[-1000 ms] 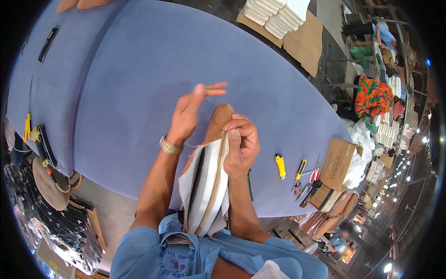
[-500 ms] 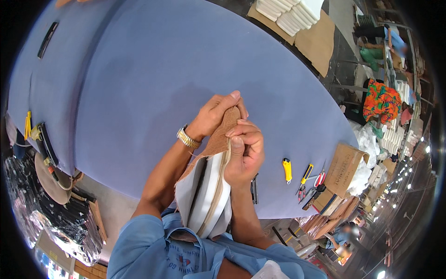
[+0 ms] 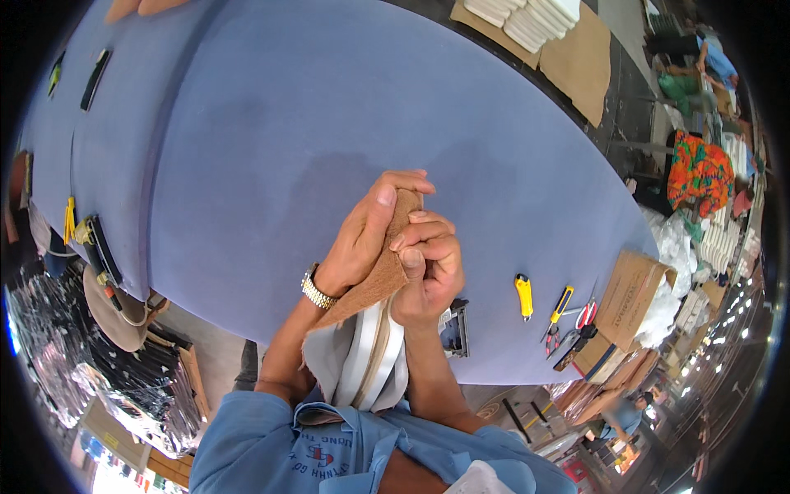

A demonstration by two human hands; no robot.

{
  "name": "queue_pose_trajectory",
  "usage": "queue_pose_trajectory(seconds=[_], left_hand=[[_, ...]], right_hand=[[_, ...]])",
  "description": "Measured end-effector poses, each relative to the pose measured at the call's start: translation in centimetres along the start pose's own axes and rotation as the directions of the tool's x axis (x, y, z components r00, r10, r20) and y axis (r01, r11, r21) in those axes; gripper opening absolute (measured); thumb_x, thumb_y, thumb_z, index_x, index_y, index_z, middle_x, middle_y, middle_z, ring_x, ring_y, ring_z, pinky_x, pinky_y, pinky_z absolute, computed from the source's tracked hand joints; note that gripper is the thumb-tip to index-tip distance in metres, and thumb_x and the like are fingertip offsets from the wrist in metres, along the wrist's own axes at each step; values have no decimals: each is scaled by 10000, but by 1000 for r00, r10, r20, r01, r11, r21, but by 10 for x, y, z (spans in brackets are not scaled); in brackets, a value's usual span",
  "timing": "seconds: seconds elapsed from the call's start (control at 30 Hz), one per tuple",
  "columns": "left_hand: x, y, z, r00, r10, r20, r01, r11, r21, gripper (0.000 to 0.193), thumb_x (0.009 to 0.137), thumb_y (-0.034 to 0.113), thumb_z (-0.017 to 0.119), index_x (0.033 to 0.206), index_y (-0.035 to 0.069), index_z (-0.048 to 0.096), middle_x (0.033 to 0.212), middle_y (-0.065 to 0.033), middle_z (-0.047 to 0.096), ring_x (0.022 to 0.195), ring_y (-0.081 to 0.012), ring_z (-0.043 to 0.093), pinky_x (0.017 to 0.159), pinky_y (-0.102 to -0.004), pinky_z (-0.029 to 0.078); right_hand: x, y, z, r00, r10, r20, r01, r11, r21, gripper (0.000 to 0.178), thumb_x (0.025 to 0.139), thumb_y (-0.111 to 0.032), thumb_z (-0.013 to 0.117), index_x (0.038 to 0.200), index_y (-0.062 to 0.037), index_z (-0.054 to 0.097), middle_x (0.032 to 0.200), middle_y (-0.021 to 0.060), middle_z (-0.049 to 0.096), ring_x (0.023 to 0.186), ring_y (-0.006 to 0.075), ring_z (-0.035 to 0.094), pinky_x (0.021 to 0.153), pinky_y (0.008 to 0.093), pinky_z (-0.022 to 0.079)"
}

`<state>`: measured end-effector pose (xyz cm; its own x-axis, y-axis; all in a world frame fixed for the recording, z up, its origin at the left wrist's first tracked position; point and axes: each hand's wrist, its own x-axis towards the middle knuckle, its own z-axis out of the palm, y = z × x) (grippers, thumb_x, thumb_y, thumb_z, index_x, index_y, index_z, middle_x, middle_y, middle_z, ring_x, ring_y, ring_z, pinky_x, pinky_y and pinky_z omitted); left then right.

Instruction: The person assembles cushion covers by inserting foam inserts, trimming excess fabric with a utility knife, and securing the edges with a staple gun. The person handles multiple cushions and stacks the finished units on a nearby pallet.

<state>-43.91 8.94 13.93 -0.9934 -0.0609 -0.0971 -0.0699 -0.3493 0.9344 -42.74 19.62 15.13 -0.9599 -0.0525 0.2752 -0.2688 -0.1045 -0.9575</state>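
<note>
Between my hands, above the blue table (image 3: pixel 263 165), is a brown fabric piece (image 3: pixel 370 286) with a pale grey-white backing. A white band with a tan strip (image 3: pixel 378 350), which looks like a zipper, runs down from it toward my chest. My left hand (image 3: pixel 360 226), with a metal-band watch on its wrist, wraps the fabric's far left edge. My right hand (image 3: pixel 429 276) pinches the right edge between thumb and curled fingers. The fabric's far corner is partly covered by the fingers. Beside my right wrist lies a black tool (image 3: pixel 455 329), partly hidden, perhaps a stapler.
At the right lie a yellow utility knife (image 3: pixel 523 296), a yellow-black cutter (image 3: pixel 562 305) and red-handled pliers (image 3: pixel 586 314), near a cardboard box (image 3: pixel 629 300). Stacked white pads (image 3: pixel 539 25) stand far right. Another yellow-handled tool (image 3: pixel 69 221) lies left. A co-worker in an orange patterned top (image 3: pixel 699 173) stands beyond.
My left hand has turned, its fingers now lying flatter along the fabric. More of the brown side faces up. The view has shifted, and more of the black tool shows by my right wrist.
</note>
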Motion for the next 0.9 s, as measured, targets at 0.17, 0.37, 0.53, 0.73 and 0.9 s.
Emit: queue_pose_trajectory(seconds=[0.17, 0.37, 0.53, 0.73, 0.9], left_hand=[[-5, 3, 17, 999, -22, 31, 19, 996, 88, 477, 1127, 357, 363, 1440, 29, 512, 1368, -159, 568, 1259, -276, 546, 1101, -403, 407], [7, -10, 47, 990, 82, 110, -109, 959, 261, 506, 1041, 248, 527, 1498, 39, 470, 1412, -194, 544, 1342, -318, 503, 1151, -428, 368], [5, -15, 50, 990, 87, 112, -113, 960, 257, 578, 1018, 289, 568, 1531, 55, 444, 1445, -190, 524, 1352, -314, 495, 1154, -447, 364], [4, -13, 50, 987, 65, 144, -100, 963, 250, 671, 997, 286, 589, 1593, 73, 367, 1489, -189, 489, 1378, -321, 475, 1168, -461, 351], [2, -11, 47, 989, 59, 137, -89, 969, 229, 735, 941, 158, 626, 1609, 92, 327, 1540, -195, 429, 1439, -370, 391, 1205, -478, 306]], right_hand=[[1, 1, -16, 999, 13, -52, -14, 1000, -26, 124, 1000, -116, 673, 947, -39, 590, 970, 91, 702, 1115, 283, 585, 1039, 451, 453], [-35, -32, -95, 990, 116, -74, -128, 975, -182, 235, 954, -61, 688, 1167, 19, 627, 1242, 174, 649, 1258, 320, 581, 1081, 453, 459], [-169, -39, -176, 761, 603, -238, -572, 452, -685, 388, 943, -107, 703, 1295, 6, 586, 1271, 201, 604, 1116, 283, 631, 939, 385, 528], [-299, 21, -187, 533, 764, -363, -845, 504, -179, 571, 906, -225, 708, 1398, -15, 507, 1257, 216, 564, 1079, 372, 601, 879, 439, 539], [-277, 40, -216, 606, 744, -280, -781, 490, -388, 662, 878, -126, 749, 1470, -23, 472, 1300, 196, 599, 1111, 316, 638, 859, 410, 567]])
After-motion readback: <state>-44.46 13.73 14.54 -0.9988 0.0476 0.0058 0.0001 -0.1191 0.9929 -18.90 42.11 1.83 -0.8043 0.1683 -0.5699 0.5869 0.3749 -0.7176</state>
